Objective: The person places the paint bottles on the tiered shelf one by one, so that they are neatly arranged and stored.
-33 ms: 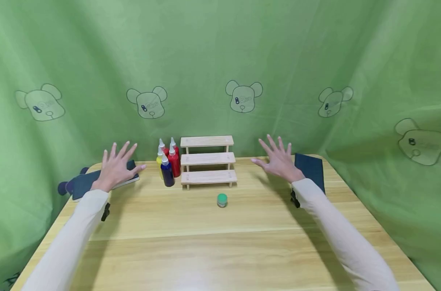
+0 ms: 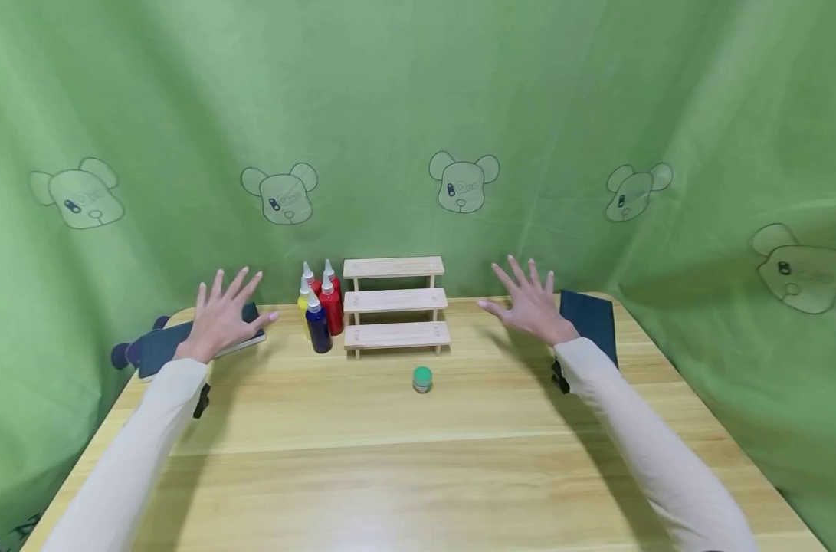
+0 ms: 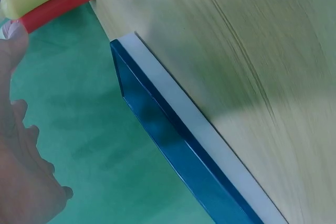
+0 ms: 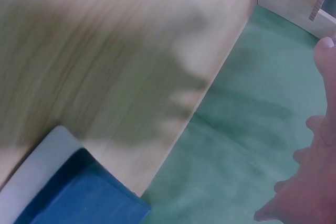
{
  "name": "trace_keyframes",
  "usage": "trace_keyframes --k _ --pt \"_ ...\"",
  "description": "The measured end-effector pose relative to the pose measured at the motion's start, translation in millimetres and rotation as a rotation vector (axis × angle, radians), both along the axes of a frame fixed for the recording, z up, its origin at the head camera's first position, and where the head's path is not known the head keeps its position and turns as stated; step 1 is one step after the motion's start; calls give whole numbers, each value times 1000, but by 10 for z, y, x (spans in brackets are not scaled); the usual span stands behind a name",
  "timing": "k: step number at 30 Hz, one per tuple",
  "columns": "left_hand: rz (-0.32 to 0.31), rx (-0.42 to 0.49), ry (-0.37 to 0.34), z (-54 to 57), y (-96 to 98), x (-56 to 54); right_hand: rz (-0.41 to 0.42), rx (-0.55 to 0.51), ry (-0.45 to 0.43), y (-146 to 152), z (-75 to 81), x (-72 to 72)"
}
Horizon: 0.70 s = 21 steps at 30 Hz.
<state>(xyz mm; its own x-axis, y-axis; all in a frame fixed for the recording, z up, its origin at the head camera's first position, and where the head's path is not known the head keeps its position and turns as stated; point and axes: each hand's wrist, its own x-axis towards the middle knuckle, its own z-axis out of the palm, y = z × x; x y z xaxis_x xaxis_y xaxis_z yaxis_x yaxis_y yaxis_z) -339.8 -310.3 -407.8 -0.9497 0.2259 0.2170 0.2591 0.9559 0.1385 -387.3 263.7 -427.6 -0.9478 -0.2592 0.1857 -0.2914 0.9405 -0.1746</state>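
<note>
Dark-blue books (image 2: 590, 322) lie near both spread hands (image 2: 532, 311).

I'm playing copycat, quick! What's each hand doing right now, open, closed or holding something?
Left hand: open, fingers spread, holding nothing.
Right hand: open too, fingers spread, holding nothing.

Green curtain (image 2: 376, 84) with outlined bear heads (image 2: 463, 198) behind pale wooden table (image 2: 418, 475).
</note>
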Motion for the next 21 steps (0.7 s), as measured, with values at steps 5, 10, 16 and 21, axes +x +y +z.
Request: trace_keyframes --k 5,10,16,21 --pt "-8 12 3 -1 19 -15 -3 -20 4 -6 -22 -2" --pt "-8 38 13 9 18 29 3 -65 7 -58 3 9" --pt "-24 127 99 76 66 62 8 -136 25 -131 77 -5" --pt "-47 257 128 99 113 84 -8 -295 18 -197 103 -30"
